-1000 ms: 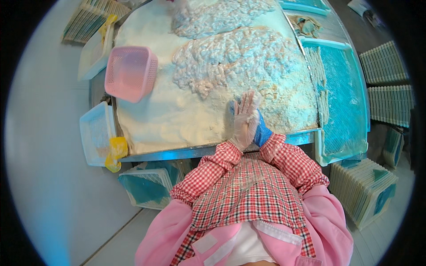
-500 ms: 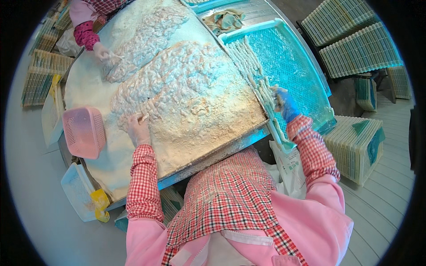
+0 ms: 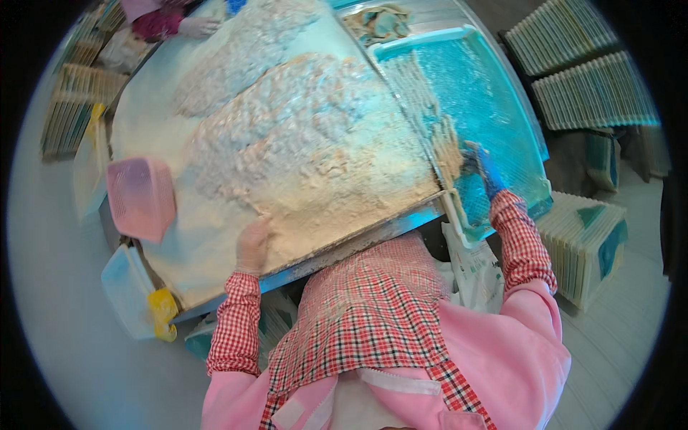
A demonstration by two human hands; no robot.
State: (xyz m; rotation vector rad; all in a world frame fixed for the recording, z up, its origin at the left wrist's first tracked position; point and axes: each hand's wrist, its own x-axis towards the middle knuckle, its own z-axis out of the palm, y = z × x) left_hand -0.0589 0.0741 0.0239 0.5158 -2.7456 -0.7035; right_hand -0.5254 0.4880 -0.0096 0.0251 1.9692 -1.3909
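My left hand [image 3: 255, 238], in a translucent glove, rests low on the white powder sheet of the worktop [image 3: 172, 272], fingers curled. Anything between them is too blurred to make out. Just above it lies a wide mound of lumpy, floured pale pieces [image 3: 272, 122], with crumbly powder to its right. My right hand [image 3: 481, 165], blue-gloved, is at the turquoise mesh tray [image 3: 502, 100], fingers bent beside rows of pale floured strips [image 3: 444, 143]; what it grips is unclear.
Another person's gloved hand [image 3: 197, 27] is at the top left. A pink basket [image 3: 140, 201] and a white tray with yellow item [image 3: 125, 287] sit at left. Stacked racks [image 3: 580, 93] stand right, more [image 3: 580, 251] lower. A crumpled cloth [image 3: 380, 21] lies at the back.
A second ago my hands were pressed together; they have since parted. In the last half second my left hand moved down and right, my right slightly right. The co-worker's hand moved up.
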